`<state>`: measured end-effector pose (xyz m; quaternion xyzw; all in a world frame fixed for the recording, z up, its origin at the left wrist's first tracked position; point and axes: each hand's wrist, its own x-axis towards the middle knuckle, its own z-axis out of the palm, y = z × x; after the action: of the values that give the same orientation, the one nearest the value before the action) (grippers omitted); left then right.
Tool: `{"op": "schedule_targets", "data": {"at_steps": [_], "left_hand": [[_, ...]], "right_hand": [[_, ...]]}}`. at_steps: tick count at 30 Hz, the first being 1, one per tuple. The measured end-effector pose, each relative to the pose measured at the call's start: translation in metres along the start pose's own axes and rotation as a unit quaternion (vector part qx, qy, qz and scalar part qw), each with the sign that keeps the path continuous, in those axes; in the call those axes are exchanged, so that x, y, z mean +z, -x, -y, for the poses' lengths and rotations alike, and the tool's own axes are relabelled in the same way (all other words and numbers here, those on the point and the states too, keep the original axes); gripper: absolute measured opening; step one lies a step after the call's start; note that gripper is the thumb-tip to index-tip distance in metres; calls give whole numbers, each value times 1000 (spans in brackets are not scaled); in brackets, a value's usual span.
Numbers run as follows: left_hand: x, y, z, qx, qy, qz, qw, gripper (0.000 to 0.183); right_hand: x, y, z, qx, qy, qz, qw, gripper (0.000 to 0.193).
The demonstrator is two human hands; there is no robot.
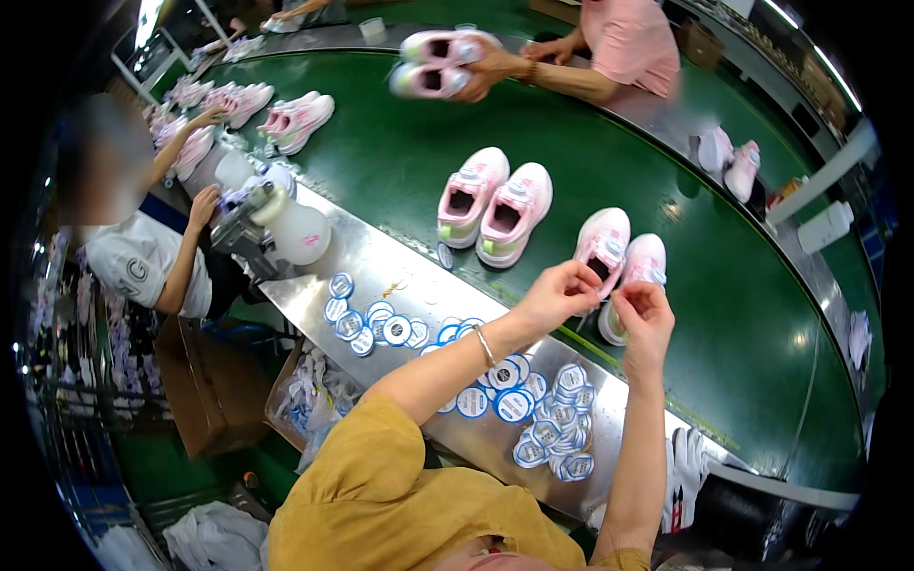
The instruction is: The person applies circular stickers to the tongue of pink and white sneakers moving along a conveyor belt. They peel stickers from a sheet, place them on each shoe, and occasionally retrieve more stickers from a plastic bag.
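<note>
Both of my hands are raised over the near side of a pair of pale pink sneakers standing on the green belt. The fingertips of my left hand are pinched together beside the left shoe's opening. My right hand is pinched too, a little to the right and in front of the other shoe. Whatever the fingers hold is too small or thin to make out. Below my wrists, round white tags with blue rims lie scattered and heaped on the steel ledge.
Another sneaker pair stands left on the belt. Across it, a person in pink holds two shoes. A co-worker sits at left near a white round container. White gloves lie right; cardboard boxes stand below.
</note>
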<state>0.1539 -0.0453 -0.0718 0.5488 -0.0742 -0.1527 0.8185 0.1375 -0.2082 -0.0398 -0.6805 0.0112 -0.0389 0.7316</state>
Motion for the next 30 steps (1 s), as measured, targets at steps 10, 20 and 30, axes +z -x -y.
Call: {"op": "schedule_targets", "data": {"at_steps": [10, 20, 30], "left_hand": [[-6, 9, -2, 5, 5, -3, 1000, 20], [5, 4, -3, 52, -187, -34, 980, 20], [-31, 60, -15, 349, -534, -157, 753, 17]], "right_hand": [[12, 6, -7, -28, 84, 54, 995, 13], [7, 26, 16, -88, 199, -35, 975, 11], [-134, 228, 115, -252, 310, -325, 857, 12]]}}
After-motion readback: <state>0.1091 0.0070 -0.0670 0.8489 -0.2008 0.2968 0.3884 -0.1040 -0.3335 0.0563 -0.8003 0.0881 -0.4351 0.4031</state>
